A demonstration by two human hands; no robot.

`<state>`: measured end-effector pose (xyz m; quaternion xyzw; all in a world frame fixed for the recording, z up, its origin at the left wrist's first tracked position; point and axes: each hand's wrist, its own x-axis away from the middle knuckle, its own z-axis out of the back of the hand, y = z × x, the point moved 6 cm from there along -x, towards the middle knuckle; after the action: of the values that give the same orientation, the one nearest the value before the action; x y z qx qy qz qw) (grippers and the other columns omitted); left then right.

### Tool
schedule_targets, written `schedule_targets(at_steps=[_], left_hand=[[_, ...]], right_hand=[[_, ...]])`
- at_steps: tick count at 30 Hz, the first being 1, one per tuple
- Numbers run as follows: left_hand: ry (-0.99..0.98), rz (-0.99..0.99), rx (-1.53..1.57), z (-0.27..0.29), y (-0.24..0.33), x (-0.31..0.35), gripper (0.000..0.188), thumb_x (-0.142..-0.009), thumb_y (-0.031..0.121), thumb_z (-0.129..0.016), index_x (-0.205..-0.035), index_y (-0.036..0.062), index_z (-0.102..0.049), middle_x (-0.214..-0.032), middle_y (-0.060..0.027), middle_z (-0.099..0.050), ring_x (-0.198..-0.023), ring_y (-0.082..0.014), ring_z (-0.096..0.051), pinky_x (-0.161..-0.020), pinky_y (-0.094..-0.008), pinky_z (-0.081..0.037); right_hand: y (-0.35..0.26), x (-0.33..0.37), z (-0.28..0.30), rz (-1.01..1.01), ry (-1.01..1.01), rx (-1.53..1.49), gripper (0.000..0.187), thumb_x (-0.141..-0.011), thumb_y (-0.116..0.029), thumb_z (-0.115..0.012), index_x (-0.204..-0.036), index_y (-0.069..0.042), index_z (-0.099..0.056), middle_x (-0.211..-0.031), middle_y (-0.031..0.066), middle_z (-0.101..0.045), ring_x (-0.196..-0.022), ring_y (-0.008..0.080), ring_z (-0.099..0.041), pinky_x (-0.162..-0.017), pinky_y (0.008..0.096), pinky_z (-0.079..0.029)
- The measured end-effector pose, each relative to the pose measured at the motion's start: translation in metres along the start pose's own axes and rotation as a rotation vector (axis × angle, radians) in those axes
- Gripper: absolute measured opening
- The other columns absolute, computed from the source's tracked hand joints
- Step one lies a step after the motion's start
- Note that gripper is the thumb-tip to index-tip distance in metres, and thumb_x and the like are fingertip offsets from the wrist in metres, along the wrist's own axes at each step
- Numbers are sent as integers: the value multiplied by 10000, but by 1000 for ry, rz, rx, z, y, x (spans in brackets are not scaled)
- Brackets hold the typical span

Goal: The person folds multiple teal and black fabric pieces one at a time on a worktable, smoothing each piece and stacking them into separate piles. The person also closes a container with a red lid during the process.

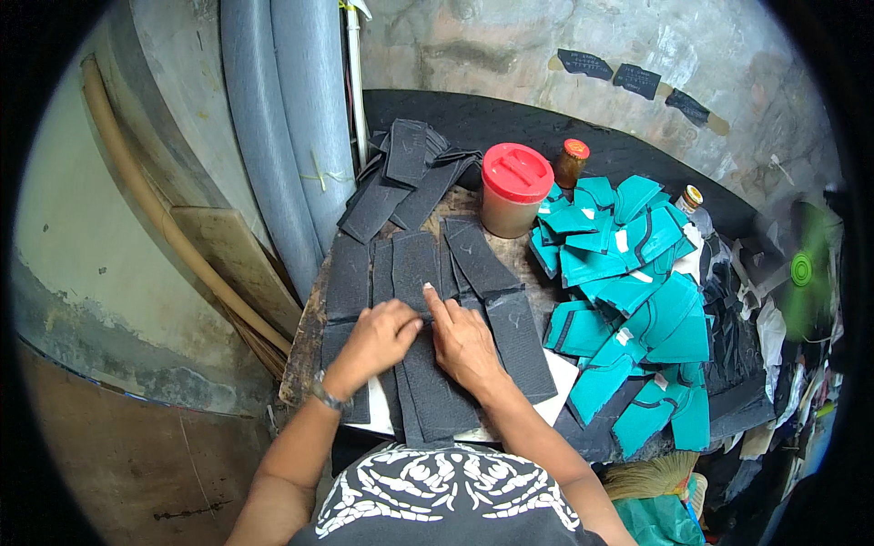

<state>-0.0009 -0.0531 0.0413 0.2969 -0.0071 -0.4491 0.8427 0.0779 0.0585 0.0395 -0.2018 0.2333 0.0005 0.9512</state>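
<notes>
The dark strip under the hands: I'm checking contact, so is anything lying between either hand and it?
Nothing visible does. The left hand and right hand both press straight on the dark strip; other strips only lie beside it.

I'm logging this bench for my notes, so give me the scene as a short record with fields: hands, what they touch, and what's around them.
left hand: fingers curled, pressing on the dark strip
right hand: flat on the same strip, index finger extended
dark strip: long dark fabric piece lying among similar ones on the board
wooden board: work surface under the strips
teal pieces: heap to the right
red-lidded jar: behind the strips
dark strip pile: at the far end
</notes>
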Motion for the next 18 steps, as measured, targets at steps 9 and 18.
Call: schedule_targets(at_steps=[9, 18], left_hand=[[349, 20, -43, 31, -76, -175, 320, -868, 137, -646, -1163, 14, -635, -1063, -200, -621, -1004, -376, -606, -890, -437, -479], [453, 247, -470, 24, -141, -244, 357, -834, 222, -725, -1102, 10, -622, -1103, -213, -556, -1063, -397, -565, -880, -477, -496]], right_hand=[[1, -2, 21, 37, 206, -24, 573, -799, -38, -627, -1358, -26, -503, -787, 90, -556, -649, 253, -611, -529, 375, -533], [-3, 4, 18, 82, 120, -38, 368, -810, -32, -593, -1174, 14, -578, -832, 128, -661, -627, 247, -679, -503, 363, -530]])
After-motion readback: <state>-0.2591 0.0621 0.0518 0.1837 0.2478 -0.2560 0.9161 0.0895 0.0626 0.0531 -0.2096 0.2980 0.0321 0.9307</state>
